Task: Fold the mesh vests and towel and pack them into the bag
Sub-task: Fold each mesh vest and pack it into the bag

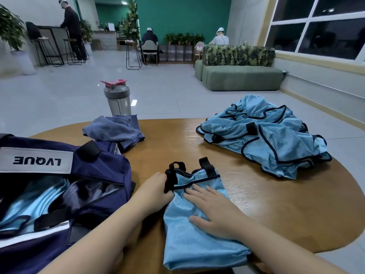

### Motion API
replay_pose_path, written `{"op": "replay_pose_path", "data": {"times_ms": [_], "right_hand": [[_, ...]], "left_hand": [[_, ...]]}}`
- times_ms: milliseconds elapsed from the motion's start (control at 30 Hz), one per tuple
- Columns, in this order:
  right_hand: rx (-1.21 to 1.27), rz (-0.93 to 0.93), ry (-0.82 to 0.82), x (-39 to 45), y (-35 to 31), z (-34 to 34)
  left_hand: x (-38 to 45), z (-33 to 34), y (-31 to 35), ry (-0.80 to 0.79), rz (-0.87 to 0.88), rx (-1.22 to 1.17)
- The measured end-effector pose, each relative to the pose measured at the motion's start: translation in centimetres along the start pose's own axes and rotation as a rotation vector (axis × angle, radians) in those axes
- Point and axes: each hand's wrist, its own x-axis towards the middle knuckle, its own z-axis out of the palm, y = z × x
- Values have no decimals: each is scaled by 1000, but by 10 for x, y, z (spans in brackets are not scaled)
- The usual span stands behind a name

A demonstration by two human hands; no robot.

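My right hand (215, 211) lies flat, fingers straight, on the folded vest (197, 234) at six o'clock on the worktop (246, 186). My left hand (156, 189) pinches its black-trimmed edge. The bag (79, 186) sits open at nine o'clock, the towel (116, 129) at eleven, unfolded vests (272, 135) at two.

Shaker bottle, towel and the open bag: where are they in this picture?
Shaker bottle (118, 99): head view, on its clear body below the grey lid.
Towel (114, 129): head view, middle of the crumpled blue cloth.
Bag (110, 167): head view, on its navy top fabric.
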Motion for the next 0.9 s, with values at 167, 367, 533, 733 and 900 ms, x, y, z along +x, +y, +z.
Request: {"op": "replay_pose_path", "data": {"times_ms": [167, 367, 533, 733, 900], "right_hand": [[15, -5, 2, -1, -2, 0], [41, -5, 5, -2, -2, -3], [47, 0, 12, -2, -2, -3], [35, -2, 27, -2, -3, -2], [39, 3, 27, -2, -2, -2]], "left_hand": [[4, 1, -4, 27, -36, 33], [12, -6, 0, 46, -323, -701], [6, -14, -10, -168, -113, -345], [5, 3, -2, 86, 94, -46], [11, 2, -5, 248, -140, -287]]}}
